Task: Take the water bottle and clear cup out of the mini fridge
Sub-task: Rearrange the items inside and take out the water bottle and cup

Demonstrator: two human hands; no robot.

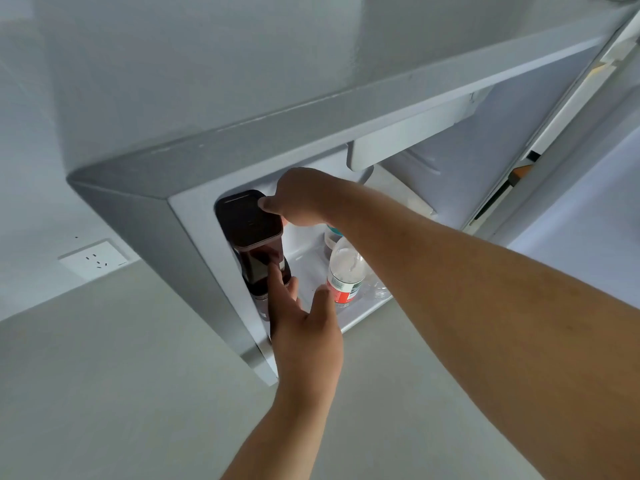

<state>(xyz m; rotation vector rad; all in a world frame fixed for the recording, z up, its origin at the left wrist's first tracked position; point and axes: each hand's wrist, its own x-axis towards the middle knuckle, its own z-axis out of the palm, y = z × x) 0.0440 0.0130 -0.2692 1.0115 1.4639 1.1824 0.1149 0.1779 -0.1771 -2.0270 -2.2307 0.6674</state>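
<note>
Nearest: left hand (304, 327), fingers spread, index touching dark jug (254, 237), gripping nothing. Right hand (298, 199) curled at jug's lid; closure on it unclear. Bottle (344, 271) upright just right of jug inside fridge (194, 209), untouched. Probably light, thin-walled, maybe slick; best taken mid-body above label. Cup not made out.

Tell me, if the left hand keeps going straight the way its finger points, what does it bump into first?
Most likely the dark container. The left hand points its index finger up at that container's lower front and looks to be already touching it. The water bottle stands off to the right, out of that line.
</note>
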